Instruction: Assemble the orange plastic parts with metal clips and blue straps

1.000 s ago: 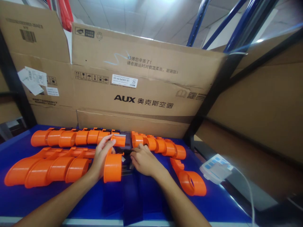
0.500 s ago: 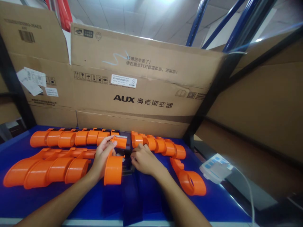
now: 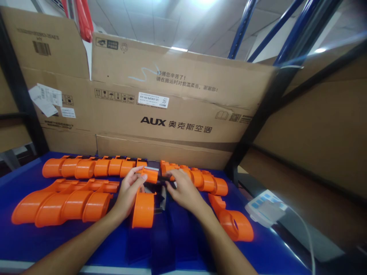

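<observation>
My left hand (image 3: 130, 189) is closed on an orange tape dispenser (image 3: 144, 210), whose upper part with a metal serrated edge points right and whose round part hangs below. My right hand (image 3: 182, 187) is just right of it, fingers bent around a dark rod-like piece (image 3: 164, 178) that meets the dispenser's upper end. Below and between the hands, a small grey piece (image 3: 163, 198) shows, partly hidden. Behind them stands a dark box-like item (image 3: 153, 165).
Orange dispensers stand in a back left row (image 3: 86, 168), a front left row (image 3: 74, 206) and a right row (image 3: 206, 180). One lies apart (image 3: 237, 225) at right. A white power strip (image 3: 266, 208) with a cable is farther right. Cardboard (image 3: 172, 103) walls the back.
My right hand has lifted slightly and now has the dark piece at the dispenser's end. The whole view has shifted a little, so everything sits slightly farther right.
</observation>
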### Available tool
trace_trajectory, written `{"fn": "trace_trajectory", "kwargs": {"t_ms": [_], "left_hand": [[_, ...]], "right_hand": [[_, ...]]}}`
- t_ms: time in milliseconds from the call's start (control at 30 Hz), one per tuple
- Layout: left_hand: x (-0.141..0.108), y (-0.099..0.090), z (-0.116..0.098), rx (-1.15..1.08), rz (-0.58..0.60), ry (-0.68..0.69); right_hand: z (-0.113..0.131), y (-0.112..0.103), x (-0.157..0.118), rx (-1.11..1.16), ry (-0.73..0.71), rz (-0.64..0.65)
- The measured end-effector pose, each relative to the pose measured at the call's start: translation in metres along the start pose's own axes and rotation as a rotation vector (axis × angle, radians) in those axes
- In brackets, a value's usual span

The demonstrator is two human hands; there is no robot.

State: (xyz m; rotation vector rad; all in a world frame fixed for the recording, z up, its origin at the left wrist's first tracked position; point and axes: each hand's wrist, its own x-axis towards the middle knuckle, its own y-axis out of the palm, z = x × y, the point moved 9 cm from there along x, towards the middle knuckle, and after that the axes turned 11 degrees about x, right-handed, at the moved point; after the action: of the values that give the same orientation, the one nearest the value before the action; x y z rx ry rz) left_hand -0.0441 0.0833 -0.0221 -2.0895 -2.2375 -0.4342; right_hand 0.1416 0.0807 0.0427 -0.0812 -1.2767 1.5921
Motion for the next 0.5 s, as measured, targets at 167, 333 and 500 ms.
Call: {"fn": "trace_trajectory", "kwargs": {"t_ms": [167, 333, 500], "left_hand": [[-0.001, 0.01, 0.002, 0.028, 0.066, 0.043], [-0.006, 0.02, 0.001, 0.047, 0.125, 0.044], [-0.007, 0.019, 0.001, 0.06, 0.122, 0.034]], "right_hand": [[0.015, -0.033, -0.004, 0.222, -0.074, -0.336], [0.041, -0.02, -0.007, 0.316, -0.235, -0.238], [0.042, -0.016, -0.007, 0.347, -0.22, -0.221]]}}
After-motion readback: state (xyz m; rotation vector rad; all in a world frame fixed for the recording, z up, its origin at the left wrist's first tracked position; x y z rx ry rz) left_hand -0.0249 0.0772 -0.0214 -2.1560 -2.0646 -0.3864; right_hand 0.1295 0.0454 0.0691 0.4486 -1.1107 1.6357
